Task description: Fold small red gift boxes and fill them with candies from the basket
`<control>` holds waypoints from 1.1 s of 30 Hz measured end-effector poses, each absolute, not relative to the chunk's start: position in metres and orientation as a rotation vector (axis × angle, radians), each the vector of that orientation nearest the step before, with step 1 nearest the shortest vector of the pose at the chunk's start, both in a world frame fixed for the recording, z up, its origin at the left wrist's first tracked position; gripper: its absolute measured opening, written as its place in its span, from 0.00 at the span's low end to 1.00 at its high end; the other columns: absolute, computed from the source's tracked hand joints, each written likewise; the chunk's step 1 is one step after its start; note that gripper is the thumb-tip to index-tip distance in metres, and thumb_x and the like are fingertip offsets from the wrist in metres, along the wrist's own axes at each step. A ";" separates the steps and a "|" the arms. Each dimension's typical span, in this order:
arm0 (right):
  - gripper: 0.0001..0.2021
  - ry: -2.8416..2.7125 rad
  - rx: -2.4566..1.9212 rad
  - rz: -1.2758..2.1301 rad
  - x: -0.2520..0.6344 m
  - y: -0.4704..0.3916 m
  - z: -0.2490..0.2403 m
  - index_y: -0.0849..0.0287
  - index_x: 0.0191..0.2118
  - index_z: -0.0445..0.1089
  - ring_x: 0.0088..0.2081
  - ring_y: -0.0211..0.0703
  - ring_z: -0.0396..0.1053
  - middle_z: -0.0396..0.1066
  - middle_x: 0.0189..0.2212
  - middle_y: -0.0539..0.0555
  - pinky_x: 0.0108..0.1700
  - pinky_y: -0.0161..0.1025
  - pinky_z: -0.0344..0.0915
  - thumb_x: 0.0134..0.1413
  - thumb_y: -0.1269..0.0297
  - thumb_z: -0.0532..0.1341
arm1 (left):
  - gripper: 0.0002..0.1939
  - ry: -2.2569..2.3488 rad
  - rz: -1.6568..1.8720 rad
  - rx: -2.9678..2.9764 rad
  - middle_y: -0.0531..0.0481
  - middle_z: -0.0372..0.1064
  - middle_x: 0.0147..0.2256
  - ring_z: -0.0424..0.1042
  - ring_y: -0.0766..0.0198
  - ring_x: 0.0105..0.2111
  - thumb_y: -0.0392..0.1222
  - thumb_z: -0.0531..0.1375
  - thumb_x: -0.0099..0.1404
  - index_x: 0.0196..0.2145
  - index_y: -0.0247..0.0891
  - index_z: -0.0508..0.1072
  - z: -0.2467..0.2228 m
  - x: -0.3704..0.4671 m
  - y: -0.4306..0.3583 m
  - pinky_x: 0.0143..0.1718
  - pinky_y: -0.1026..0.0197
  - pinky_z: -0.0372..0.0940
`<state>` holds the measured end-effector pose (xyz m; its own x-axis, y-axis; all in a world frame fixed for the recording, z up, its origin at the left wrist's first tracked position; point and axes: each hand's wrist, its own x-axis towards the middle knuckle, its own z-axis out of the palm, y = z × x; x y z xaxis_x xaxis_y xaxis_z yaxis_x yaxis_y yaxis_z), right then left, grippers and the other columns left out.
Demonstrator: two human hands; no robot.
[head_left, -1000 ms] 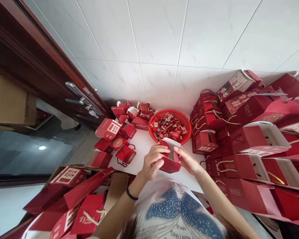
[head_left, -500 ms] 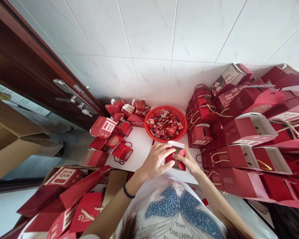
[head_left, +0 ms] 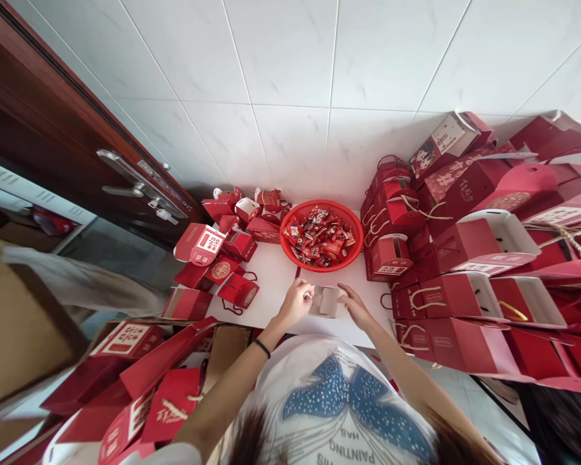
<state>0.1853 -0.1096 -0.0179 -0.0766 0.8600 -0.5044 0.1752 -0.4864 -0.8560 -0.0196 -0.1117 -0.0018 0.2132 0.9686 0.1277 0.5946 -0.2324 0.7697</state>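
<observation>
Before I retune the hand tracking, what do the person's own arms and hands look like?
The left hand and right hand are bare, with no gloves. No long sleeve covers either forearm. A thin, dark band circles the left wrist; none shows on the right. What looks like a pale sleeve edge shows at the bottom, by the left arm.

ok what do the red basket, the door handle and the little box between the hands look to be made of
Red basket: probably moulded plastic, given its even bright red and perforated wall. Door handle: likely metal, silvery and shiny with light catching its edges. Little box: seems thin card, with flat panels and a pale, matte inside.
</observation>
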 end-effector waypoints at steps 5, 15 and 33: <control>0.22 -1.304 -1.835 1.530 0.167 -0.112 -0.035 0.62 0.48 0.71 0.39 0.46 0.73 0.76 0.42 0.57 0.36 0.37 0.68 0.46 0.63 0.58 | 0.18 1.641 0.802 1.923 0.45 0.67 0.40 0.71 0.59 0.41 0.18 0.53 0.51 0.30 0.37 0.74 -0.023 -0.023 -0.116 0.44 0.56 0.70; 0.20 -1.621 -1.954 1.301 0.147 -0.112 -0.025 0.63 0.50 0.72 0.44 0.49 0.73 0.76 0.40 0.60 0.46 0.39 0.65 0.49 0.74 0.57 | 0.07 1.476 -0.006 1.803 0.39 0.74 0.34 0.76 0.49 0.38 0.29 0.60 0.58 0.33 0.35 0.77 0.003 0.014 -0.113 0.40 0.53 0.68; 0.24 -1.810 -1.821 0.967 0.142 -0.123 -0.038 0.57 0.53 0.66 0.48 0.48 0.69 0.69 0.49 0.60 0.50 0.40 0.65 0.49 0.77 0.54 | 0.04 1.521 -0.070 1.363 0.43 0.78 0.28 0.77 0.56 0.31 0.32 0.61 0.57 0.29 0.35 0.76 -0.037 -0.004 -0.074 0.33 0.59 0.70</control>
<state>0.1417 -0.1231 -0.0383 -0.0750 0.9781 -0.1941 0.7051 -0.0856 -0.7039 -0.0035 -0.0739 -0.0366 0.1926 0.6918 -0.6959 0.7532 0.3504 0.5567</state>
